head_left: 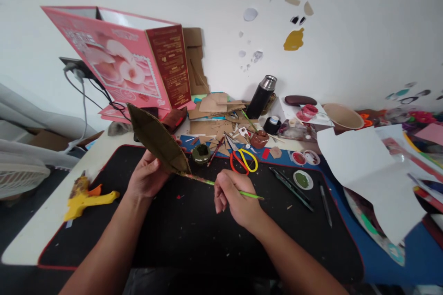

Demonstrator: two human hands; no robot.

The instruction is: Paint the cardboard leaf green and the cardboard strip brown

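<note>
My left hand [148, 176] is closed round a dark olive-green painted leaf shape [155, 140], held tilted above the black mat; its fingers are partly hidden behind the leaf. My right hand [237, 196] grips a thin paintbrush with a bright green handle [252, 195]. The brush's other end touches or comes very near the leaf's lower right tip. Just beyond the hands stands a small pot of dark green paint [200, 153]. Scissors with red and yellow handles [248, 161] lie behind my right hand.
A yellow glue gun [85, 197] lies at left on the black mat [194, 244]. Cardboard scraps [211, 126], a black flask [262, 97] and a brown paint pot [259, 139] stand at the back. Pens [291, 189] and a green paint lid [302, 179] lie right; a pink box [128, 64] is back left.
</note>
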